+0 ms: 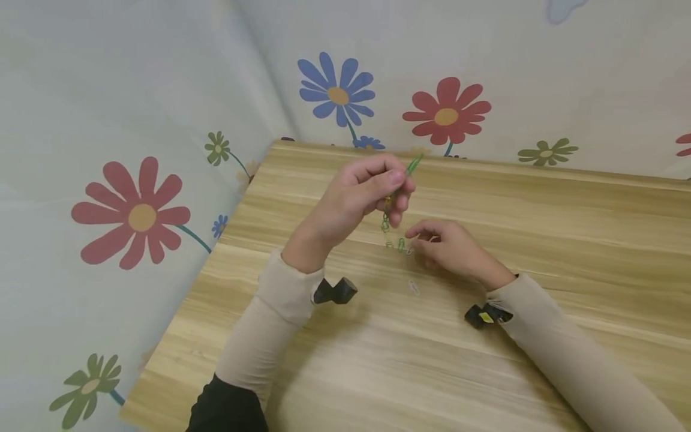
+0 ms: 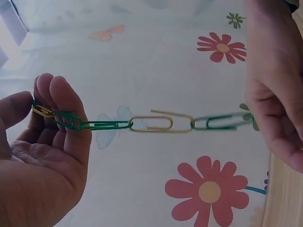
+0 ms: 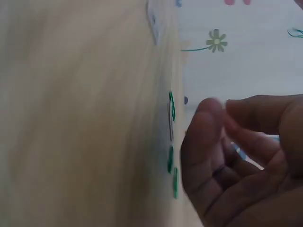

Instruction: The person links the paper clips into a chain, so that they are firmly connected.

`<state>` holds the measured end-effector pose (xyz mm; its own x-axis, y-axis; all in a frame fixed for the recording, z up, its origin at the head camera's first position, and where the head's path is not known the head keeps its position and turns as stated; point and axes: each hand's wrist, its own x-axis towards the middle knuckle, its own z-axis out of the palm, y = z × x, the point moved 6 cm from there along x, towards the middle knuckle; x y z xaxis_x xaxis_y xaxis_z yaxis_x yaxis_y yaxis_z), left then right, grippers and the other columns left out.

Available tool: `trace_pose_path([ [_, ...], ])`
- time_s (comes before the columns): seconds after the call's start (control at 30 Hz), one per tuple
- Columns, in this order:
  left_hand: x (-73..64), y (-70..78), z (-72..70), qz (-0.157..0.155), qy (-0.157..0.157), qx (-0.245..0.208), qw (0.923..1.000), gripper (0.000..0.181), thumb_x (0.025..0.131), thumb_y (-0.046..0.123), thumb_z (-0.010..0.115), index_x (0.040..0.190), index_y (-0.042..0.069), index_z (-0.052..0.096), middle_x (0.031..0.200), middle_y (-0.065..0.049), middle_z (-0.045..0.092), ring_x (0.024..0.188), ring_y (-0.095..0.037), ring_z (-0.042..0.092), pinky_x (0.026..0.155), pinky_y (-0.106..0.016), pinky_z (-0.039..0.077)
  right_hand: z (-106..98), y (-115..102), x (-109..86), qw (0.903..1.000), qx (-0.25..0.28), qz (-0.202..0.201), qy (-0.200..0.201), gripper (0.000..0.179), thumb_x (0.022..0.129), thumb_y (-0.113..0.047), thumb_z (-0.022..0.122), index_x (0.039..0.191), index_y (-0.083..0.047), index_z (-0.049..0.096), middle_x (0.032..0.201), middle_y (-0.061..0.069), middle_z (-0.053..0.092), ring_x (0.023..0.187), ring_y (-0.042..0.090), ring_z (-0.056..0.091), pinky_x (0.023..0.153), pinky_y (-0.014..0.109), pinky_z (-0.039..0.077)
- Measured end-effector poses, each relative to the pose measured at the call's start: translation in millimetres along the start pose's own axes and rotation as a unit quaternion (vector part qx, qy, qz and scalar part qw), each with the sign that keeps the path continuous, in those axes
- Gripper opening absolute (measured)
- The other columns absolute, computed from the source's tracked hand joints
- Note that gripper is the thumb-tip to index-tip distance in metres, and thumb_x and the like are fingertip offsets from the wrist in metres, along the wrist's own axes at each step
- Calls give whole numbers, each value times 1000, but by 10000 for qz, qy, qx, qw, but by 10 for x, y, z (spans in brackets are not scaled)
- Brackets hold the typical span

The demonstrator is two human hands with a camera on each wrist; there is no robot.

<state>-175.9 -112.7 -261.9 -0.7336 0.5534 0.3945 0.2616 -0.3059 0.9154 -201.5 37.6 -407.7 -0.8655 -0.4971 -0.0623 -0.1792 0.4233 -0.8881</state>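
Note:
My left hand (image 1: pixel 398 183) is raised over the wooden table (image 1: pixel 540 252) and pinches the top of a paper clip chain (image 1: pixel 386 223). One green clip (image 1: pixel 414 163) sticks up past its fingertips. In the left wrist view thumb and fingers of the left hand (image 2: pixel 40 108) grip a yellow link, and green and yellow links of the chain (image 2: pixel 151 124) run toward the right hand (image 2: pixel 274 94). The chain's lower end (image 1: pixel 399 245) lies on the table. Beside it the right hand (image 1: pixel 420 237) rests with curled fingers. In the blurred right wrist view a pale blue clip (image 3: pixel 239 152) shows between the fingers of the right hand (image 3: pixel 222 132).
A single pale clip (image 1: pixel 414 287) lies loose on the table near the right wrist. Flower-printed cloth (image 1: pixel 135 210) hangs close behind and to the left of the table. The table's left edge (image 1: pixel 216 252) is near the left forearm.

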Motion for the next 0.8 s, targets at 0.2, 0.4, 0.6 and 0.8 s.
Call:
trace_pose_path([
  [0.2,39,48,20,75,-87,108,9999,18,101,2,45,94,-2,61,77,-12,55,65,-22,52,58,-30,51,31,56,-4,9923,-1196,-310,76,22,99,-11,63,118,-3,68,66,2,53,54,14,48,51,29,40],
  [0.4,64,51,42,95,-197,206,9995,17,101,2,46,93,-4,61,77,-15,54,65,-22,51,56,-30,50,36,48,-14,9772,-2039,-503,315,18,97,-11,64,113,-3,67,64,0,49,54,14,43,52,33,38],
  [0.6,28,7,19,74,-180,180,9996,17,100,1,47,91,-4,60,75,-14,54,63,-21,51,55,-29,49,126,44,-8,9671,-2476,-571,144,5,92,-8,64,97,-6,63,71,0,56,62,17,51,60,35,45],
  [0.8,-9,-19,-18,122,-146,272,9994,17,99,3,49,90,-5,60,73,-13,53,63,-20,51,54,-30,49,201,39,-4,9660,-2525,-515,-192,10,90,-11,69,91,-7,59,73,0,57,63,17,52,61,34,46],
])
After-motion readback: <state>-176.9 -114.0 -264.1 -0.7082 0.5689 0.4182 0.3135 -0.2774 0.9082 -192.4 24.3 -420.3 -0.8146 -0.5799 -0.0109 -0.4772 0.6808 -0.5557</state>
